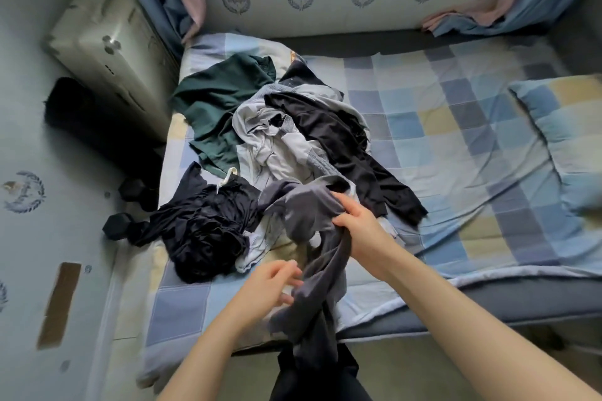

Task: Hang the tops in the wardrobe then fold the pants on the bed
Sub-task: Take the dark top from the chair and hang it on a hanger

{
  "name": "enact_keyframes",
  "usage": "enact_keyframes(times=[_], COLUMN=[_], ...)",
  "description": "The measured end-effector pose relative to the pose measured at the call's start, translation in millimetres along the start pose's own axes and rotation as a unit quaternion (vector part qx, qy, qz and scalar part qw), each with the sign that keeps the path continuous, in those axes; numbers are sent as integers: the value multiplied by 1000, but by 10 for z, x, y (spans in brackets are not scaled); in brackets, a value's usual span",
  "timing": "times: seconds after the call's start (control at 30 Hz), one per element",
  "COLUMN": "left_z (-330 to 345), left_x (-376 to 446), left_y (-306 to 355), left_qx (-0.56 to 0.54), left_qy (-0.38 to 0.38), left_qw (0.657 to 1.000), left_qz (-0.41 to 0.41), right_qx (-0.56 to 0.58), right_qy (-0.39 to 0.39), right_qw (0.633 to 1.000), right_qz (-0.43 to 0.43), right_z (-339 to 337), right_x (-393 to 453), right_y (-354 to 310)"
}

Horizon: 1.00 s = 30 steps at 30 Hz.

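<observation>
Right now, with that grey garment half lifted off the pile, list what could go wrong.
1. The right hand grips the dark grey stretchy garment while its far end lies among the heap, so pulling may drag the light grey top along.
2. The garment's loose end hangs over the checked blue bedsheet edge and may brush the floor.
3. The left hand only touches the fabric, so the hold may slip.

Right hand point(353, 221) clenched, left hand point(272, 282) half-curled.
</observation>
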<state>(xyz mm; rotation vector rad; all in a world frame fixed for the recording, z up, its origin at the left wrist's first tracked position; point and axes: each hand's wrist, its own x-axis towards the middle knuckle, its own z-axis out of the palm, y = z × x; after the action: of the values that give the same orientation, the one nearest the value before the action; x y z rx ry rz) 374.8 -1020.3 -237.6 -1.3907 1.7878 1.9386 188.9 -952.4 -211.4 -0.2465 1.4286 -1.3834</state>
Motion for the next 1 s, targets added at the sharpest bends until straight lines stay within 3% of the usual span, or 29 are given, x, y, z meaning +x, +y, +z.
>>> enact_keyframes(times=[0.13, 0.27, 0.5, 0.63, 0.77, 0.87, 0.93, 1.0], left_z=[-148, -137, 318, 610, 936, 1244, 1436, 1653], left_x=[-2, 110, 173, -76, -558, -896, -1094, -1311], left_y=[111, 278, 511, 695, 966, 1090, 1141, 1180], left_qx=[-206, -404, -410, -305, -172, -68, 5, 69], left_qy=[75, 14, -4, -23, -90, -146, -195, -248], left_qw=[972, 909, 901, 949, 980, 982, 972, 954], left_qz=[-82, -97, -145, -76, 38, 99, 129, 151], right_qx=[-130, -242, -345, -393, -343, -253, -228, -234], right_qy=[-59, -79, -54, -24, 19, 164, 274, 320], right_qw=[989, 964, 935, 919, 939, 953, 933, 915], right_qz=[-38, -77, -56, -19, 28, -4, -49, -69], right_z=[100, 137, -50, -309, -628, -938, -1160, -1382], right_x=[-576, -958, -1503, -1802, -2131, -2366, -2476, -2634], right_y=[-78, -28, 297, 507, 647, 686, 726, 758])
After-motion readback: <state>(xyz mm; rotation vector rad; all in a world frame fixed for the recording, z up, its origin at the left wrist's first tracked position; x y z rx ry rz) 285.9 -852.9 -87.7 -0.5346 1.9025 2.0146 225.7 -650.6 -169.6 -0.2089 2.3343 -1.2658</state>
